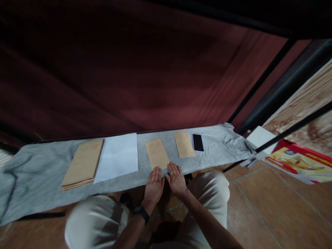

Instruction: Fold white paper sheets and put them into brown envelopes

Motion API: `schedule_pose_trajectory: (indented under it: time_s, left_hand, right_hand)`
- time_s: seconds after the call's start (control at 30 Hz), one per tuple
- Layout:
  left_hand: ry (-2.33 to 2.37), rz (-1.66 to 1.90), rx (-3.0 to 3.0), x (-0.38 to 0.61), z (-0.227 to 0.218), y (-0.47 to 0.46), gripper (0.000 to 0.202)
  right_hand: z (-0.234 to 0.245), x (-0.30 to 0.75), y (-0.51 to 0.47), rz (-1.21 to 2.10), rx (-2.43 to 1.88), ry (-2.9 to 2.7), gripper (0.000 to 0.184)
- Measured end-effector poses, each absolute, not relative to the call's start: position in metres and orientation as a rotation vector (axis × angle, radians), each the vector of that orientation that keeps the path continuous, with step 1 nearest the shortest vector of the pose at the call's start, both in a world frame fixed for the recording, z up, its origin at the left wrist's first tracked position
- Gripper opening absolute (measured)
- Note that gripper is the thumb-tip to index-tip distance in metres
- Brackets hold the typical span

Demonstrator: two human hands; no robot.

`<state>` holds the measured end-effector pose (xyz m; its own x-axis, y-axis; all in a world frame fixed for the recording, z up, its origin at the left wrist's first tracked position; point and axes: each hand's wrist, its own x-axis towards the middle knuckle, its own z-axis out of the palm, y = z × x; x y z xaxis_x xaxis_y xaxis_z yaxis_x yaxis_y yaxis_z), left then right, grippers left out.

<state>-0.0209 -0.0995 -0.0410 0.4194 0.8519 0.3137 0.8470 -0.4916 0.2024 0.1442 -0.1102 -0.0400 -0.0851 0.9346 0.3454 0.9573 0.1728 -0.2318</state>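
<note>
My left hand (155,185) lies flat with its fingertips on the near edge of a brown paper envelope (157,153). Beside it, my right hand (176,178) rests with fingers stretched out, touching the envelope's lower right corner and the grey cloth. Neither hand grips anything. A second brown envelope (184,144) lies a little farther right, apart from my hands. Right of that is a dark-screened phone (198,143). To the left are white paper sheets (118,157) and a stack of larger brown envelopes (84,160).
A grey cloth (215,145) covers the narrow bench under everything. Behind it hangs a dark red curtain-like surface (155,86). Black metal bars (261,81) slant down at the right. A red and yellow box (301,160) and a white box-like item (261,138) are on the right, by the tiled floor (251,204).
</note>
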Motion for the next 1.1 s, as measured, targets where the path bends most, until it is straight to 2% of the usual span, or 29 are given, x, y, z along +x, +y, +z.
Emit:
schedule_pose_trajectory:
  time_s: [0.17,0.37,0.93,1.1]
  left_hand:
    - [1.554,0.577,2.647,-0.021,-0.042,-0.098,0.056]
    - [1.555,0.62,2.64,-0.025,-0.051,-0.097,0.068]
    - [1.734,0.643,2.393,-0.025,-0.02,-0.088,0.043]
    - [1.683,0.702,2.417,-0.012,-0.013,-0.087,0.046]
  right_hand:
    - [-0.031,0.144,-0.112,-0.052,-1.785,-2.02,0.048]
    - [-0.029,0.12,-0.105,0.08,-1.585,-2.153,0.046]
    - [-0.029,0.152,-0.106,-0.002,-1.742,-2.088,0.048]
    - [-0.032,0.141,-0.107,0.006,-1.797,-2.035,0.049]
